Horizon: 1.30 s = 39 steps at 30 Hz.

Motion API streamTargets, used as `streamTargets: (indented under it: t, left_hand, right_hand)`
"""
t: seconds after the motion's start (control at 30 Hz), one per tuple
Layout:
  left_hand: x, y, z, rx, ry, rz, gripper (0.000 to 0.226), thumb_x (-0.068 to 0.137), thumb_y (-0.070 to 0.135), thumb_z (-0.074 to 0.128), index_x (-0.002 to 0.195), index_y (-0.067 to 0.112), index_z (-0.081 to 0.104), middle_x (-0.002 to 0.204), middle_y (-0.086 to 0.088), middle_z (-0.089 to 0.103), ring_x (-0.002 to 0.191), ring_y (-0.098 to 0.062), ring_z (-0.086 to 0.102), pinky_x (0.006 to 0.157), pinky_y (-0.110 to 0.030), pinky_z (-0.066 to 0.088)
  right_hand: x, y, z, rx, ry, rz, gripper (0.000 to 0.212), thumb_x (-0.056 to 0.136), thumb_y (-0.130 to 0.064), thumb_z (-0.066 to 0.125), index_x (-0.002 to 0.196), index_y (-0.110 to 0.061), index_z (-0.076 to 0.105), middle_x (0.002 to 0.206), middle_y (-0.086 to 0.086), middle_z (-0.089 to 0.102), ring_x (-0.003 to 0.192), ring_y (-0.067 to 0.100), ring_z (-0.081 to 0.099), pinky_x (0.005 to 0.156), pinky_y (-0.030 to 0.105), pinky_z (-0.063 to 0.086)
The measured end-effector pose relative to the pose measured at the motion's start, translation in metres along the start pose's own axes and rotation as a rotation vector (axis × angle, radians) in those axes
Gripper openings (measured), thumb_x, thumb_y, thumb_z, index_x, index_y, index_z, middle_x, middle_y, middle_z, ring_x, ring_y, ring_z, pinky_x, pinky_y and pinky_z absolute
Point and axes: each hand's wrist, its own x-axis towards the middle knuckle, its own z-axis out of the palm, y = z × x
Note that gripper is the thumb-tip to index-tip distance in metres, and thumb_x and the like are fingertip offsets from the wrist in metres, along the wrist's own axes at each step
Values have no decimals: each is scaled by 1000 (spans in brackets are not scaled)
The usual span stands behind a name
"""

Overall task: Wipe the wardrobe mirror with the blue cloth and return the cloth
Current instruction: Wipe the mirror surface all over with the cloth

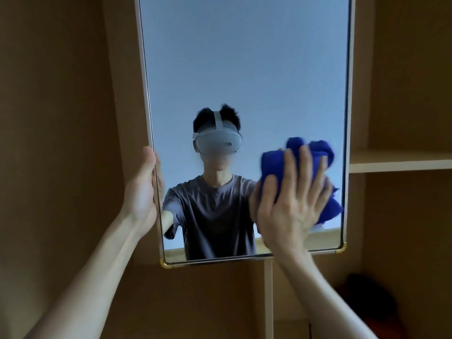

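A tall wardrobe mirror (244, 64) with a pale frame and gold corner caps fills the middle of the head view. Against its lower right glass sits a bunched blue cloth (274, 167), pressed there by my right hand (293, 201) with fingers spread flat over it. Part of the cloth sticks out above and to the right of the fingers. My left hand (143, 189) grips the mirror's left frame edge, thumb on the front side and fingers hidden behind it. The glass reflects a person in a dark T-shirt wearing a headset.
Brown wardrobe panels surround the mirror. A pale shelf (401, 163) juts out at the right, level with the cloth. A thin pale upright (268, 297) runs down below the mirror. A dark object (364, 292) lies low in the right compartment.
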Motion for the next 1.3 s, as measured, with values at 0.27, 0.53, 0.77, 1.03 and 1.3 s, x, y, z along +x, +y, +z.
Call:
streamTargets:
  t: [0.27, 0.53, 0.77, 1.03, 1.3]
  left_hand:
    - [-8, 2, -6, 98, -45, -4, 63, 101, 52, 36, 139, 4, 51, 144, -5, 56, 134, -16, 49, 110, -25, 36]
    - [-5, -7, 0, 289, 75, 147, 48, 102, 58, 30, 70, 24, 42, 67, 0, 36, 57, -9, 32, 50, -19, 29]
    - [2, -16, 1, 201, 120, 223, 42, 104, 51, 29, 74, 26, 44, 74, 3, 35, 45, 10, 45, 47, -1, 32]
    - [-3, -17, 5, 169, 126, 229, 37, 105, 47, 31, 76, 28, 42, 76, 8, 34, 47, 11, 45, 50, -1, 33]
    - [-5, -13, 2, 102, 48, 207, 45, 106, 45, 30, 127, 16, 58, 119, 17, 66, 112, 13, 57, 107, -11, 36]
  right_hand:
    - [-99, -85, 1, 159, -275, -562, 48, 98, -34, 56, 146, -26, 56, 160, -6, 43, 154, 27, 28, 119, 61, 31]
    - [-98, -47, -6, 128, -336, -814, 46, 104, -36, 50, 150, -33, 49, 161, -10, 41, 154, 25, 29, 122, 57, 29]
    - [-65, 51, -25, 35, -210, -647, 53, 97, -48, 63, 146, -31, 55, 156, -3, 45, 148, 32, 39, 116, 61, 36]
    - [-35, 136, -44, -31, -93, -332, 41, 105, -23, 54, 142, -7, 58, 153, 17, 49, 137, 47, 46, 108, 59, 44]
    - [14, 126, -56, 248, -122, 76, 41, 104, -24, 45, 142, -8, 47, 146, 14, 49, 130, 31, 46, 109, 12, 27]
